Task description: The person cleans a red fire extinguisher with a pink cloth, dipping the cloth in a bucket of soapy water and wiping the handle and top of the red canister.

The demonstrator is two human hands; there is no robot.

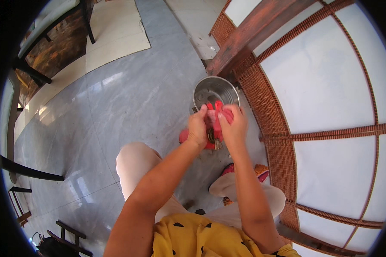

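A wet-looking red cloth (pixel 217 123) hangs between my two hands, near the rim of a round metal bucket (pixel 223 84). My left hand (pixel 198 127) grips its left side with the thumb raised. My right hand (pixel 234 125) has hold of its right side, with part of the cloth bunched under the fingers. The bucket stands on the floor just beyond my hands; its bottom shows some small dark bits. Below the cloth, other red material and a brownish item, too small to name, lie on the floor, partly hidden by my hands and wrists.
A wicker-framed screen with white panels (pixel 318 77) stands close on the right, beside a reddish wooden beam (pixel 234 41). Grey polished tiles (pixel 115 106) cover the floor. Dark chair legs (pixel 35 170) reach in from the left. My knees flank my arms.
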